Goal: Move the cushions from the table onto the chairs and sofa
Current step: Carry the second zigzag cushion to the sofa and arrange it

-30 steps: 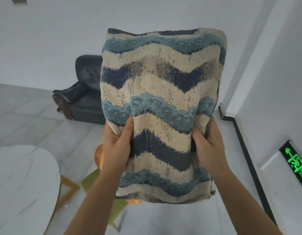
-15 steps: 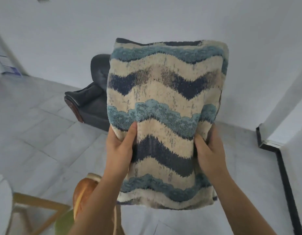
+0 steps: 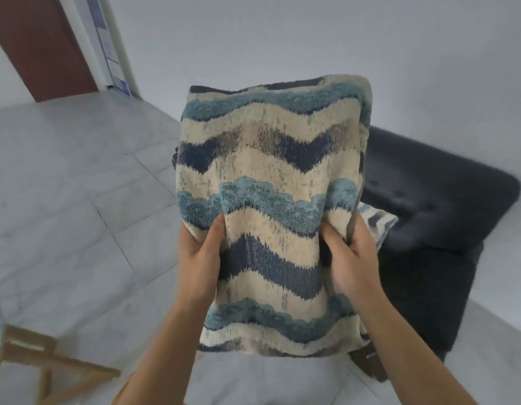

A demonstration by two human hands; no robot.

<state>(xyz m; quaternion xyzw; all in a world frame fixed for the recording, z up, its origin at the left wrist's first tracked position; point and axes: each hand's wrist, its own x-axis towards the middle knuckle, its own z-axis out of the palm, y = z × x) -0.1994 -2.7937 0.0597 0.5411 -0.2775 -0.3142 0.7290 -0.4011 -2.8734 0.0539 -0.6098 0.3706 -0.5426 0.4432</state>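
Observation:
A cushion (image 3: 271, 176) with cream, teal and navy wavy bands fills the middle of the view, held upright in the air. My left hand (image 3: 199, 258) grips its lower left edge and my right hand (image 3: 353, 258) grips its lower right edge, thumbs on the front. Behind it to the right stands a dark armchair (image 3: 434, 200), largely hidden by the cushion. A corner of another patterned cushion (image 3: 376, 222) peeks out on that chair's seat.
Grey tiled floor (image 3: 78, 200) spreads to the left. A wooden table leg frame (image 3: 34, 363) shows at the bottom left. A brown door (image 3: 40, 45) and a white wall lie at the back.
The view has swung left: the dark armchair went from left of the cushion to its right, and a brown door came into sight. Both hands keep the same grip.

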